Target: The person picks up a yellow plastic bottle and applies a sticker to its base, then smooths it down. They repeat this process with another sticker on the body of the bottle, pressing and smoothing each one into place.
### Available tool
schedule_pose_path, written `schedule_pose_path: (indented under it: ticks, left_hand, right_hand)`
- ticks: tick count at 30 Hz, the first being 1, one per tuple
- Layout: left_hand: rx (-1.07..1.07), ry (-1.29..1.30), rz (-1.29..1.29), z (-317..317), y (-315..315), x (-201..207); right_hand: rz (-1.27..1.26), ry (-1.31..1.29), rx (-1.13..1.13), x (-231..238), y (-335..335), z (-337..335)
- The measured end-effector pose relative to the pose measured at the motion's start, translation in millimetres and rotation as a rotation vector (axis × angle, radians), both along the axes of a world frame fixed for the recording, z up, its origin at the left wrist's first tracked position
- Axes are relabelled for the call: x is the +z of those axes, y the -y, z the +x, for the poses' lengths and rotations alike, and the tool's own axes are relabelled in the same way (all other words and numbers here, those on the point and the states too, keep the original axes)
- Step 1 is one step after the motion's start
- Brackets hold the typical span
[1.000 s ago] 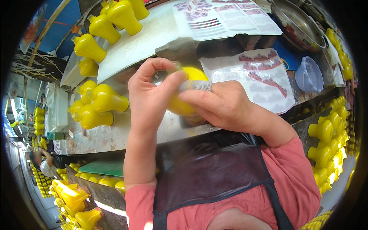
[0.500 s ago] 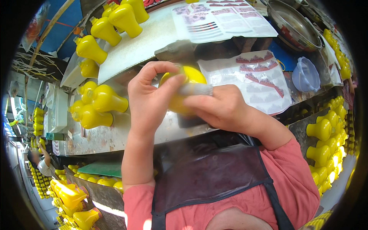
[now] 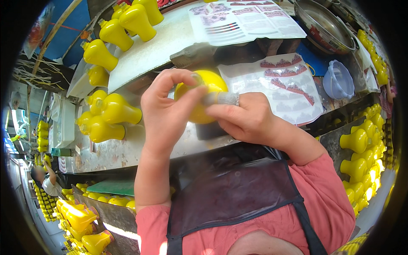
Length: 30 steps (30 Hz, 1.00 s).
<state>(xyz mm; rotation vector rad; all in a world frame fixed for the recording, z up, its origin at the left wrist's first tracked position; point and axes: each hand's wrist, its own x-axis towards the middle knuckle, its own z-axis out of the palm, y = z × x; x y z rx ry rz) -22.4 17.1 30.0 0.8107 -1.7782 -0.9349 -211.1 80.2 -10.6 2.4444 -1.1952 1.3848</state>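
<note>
- Vase (image 3: 214, 80), glossy yellow, upper centre of the frame, largely hidden behind the fingers; it seems near end-on to the camera, so its long axis cannot be fixed.
- Left hand (image 3: 166, 104) overlaps the vase's left side, thumb and forefinger curled nearly together; whether they pinch its neck, I cannot tell.
- Right hand (image 3: 248, 117) sits at its lower right, a grey knitted piece (image 3: 227, 98) by the forefinger, worn or held being unclear; its grip cannot be told.
- Printed sheet (image 3: 293, 104) lies right of the vase.
</note>
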Motion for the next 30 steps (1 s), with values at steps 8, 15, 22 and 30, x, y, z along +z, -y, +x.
schedule_pose_path:
  ticks: [8,15,22,30]
  left_hand:
    - [-0.079,-0.235,0.228,1,-4,-6]
    - [0.010,-0.153,0.188,9,2,-11]
    - [-0.103,-0.231,0.370,10,7,-13]
    - [-0.118,-0.315,0.363,8,8,-31]
  right_hand:
    - [-0.010,-0.032,0.017,4,-9,0]
    - [0.115,0.061,-0.023,9,5,-4]
    - [0.617,0.505,0.074,23,47,-18]
    - [0.803,0.376,0.117,27,71,-17]
